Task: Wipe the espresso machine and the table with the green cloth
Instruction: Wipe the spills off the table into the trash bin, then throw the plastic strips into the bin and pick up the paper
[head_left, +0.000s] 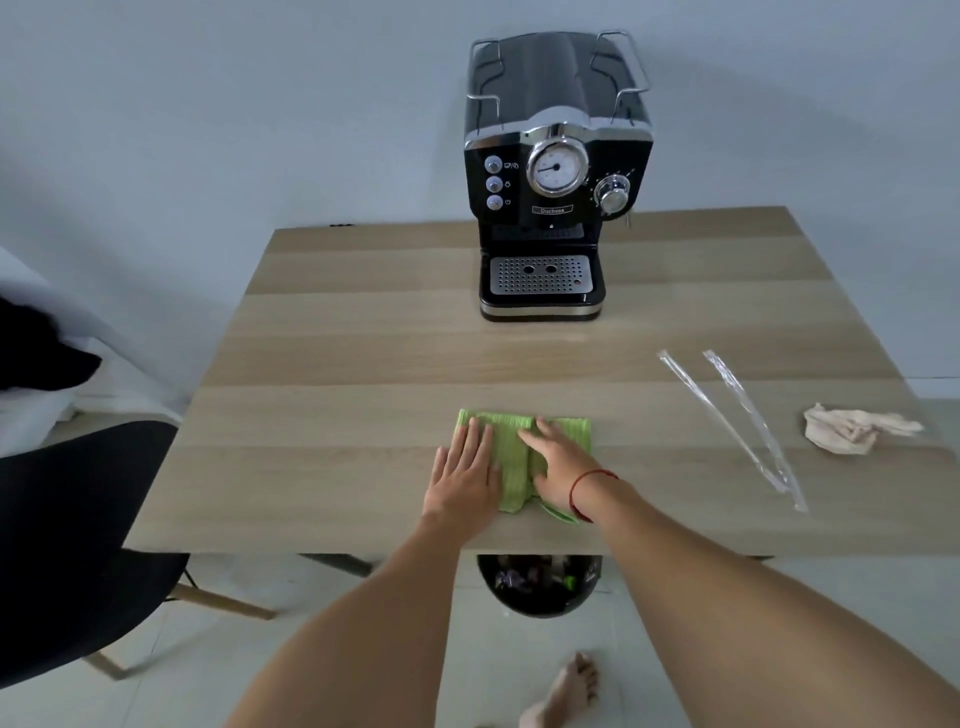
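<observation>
Over on the right, two long clear plastic wrappers (776, 477) lie close together, their near ends meeting. A crumpled beige rag (857, 428) sits just right of them. At the left stands a black moulded chair on pale wooden legs (78, 519). A round black bin (540, 592) holding rubbish sits on the pale tiled floor (483, 665).

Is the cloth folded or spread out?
Folded: the cloth lies in a compact pad, layers showing at its near edge.
</observation>
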